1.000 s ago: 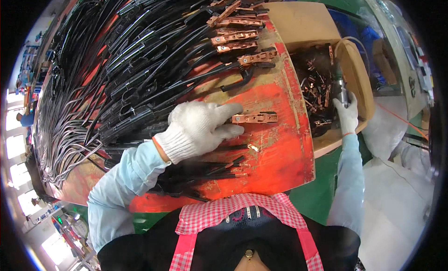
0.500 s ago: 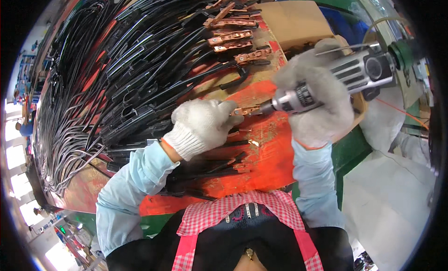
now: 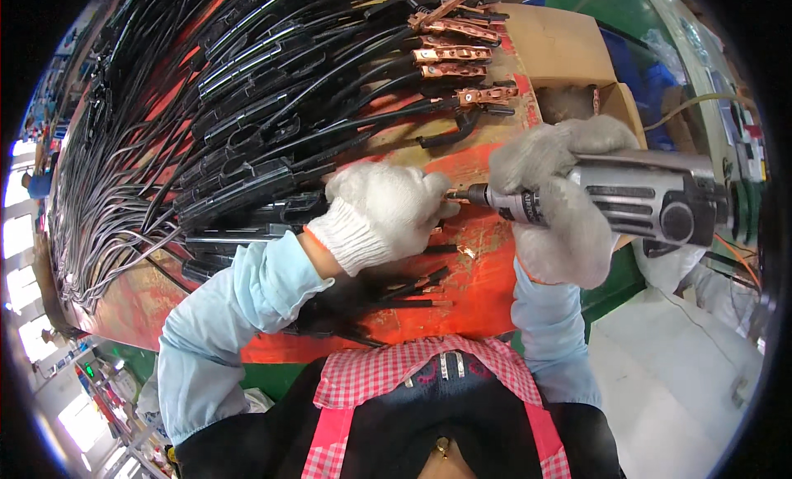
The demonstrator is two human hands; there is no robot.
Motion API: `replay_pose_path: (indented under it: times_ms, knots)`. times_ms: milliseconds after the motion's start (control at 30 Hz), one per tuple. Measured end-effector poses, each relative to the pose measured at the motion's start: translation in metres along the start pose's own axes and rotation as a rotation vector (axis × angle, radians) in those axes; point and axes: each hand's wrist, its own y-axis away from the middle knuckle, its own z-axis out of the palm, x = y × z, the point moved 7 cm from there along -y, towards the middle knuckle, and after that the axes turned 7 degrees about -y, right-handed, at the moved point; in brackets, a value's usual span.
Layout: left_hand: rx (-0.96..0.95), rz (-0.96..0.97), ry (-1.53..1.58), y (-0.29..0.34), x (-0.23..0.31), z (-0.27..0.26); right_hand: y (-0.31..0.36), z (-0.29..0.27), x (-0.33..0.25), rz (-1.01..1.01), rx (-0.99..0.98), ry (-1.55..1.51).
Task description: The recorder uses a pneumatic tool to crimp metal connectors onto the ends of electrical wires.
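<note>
My left hand (image 3: 384, 211), in a white knit glove, is closed round a copper clamp piece that its fingers almost wholly hide. A silver power screwdriver (image 3: 648, 197) lies sideways in my gloved right hand (image 3: 565, 202), whose fingers wrap its front part. The dark tip of the screwdriver points left and meets the work at my left fingertips. Behind my hands lie black cables with copper clamp ends (image 3: 452, 55) facing right. More black cable ends (image 3: 421, 289) rest just in front of my left hand.
Black handle-like parts (image 3: 247, 186) and a thick spread of grey and black cables (image 3: 107, 231) cover the left of the red worktable (image 3: 487, 289). An open cardboard box (image 3: 569, 46) stands at the back right. A pale sheet (image 3: 685, 355) lies at the lower right.
The screwdriver has swung to a more level position, its rear end lower. My left hand has shifted slightly right, and the copper clamp piece is now mostly hidden. The whole view has shifted a little.
</note>
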Motion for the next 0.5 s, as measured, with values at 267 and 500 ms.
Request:
replay_pose_path:
  times_ms: [267,500]
  knots:
    - [-0.075,-0.002,0.048,-0.001,0.002,-0.002,0.020,0.003,-0.004,-0.055,-0.068,0.135]
    - [-0.074,0.009,0.063,-0.003,0.004,-0.003,0.012,0.008,-0.010,-0.131,-0.078,0.242]
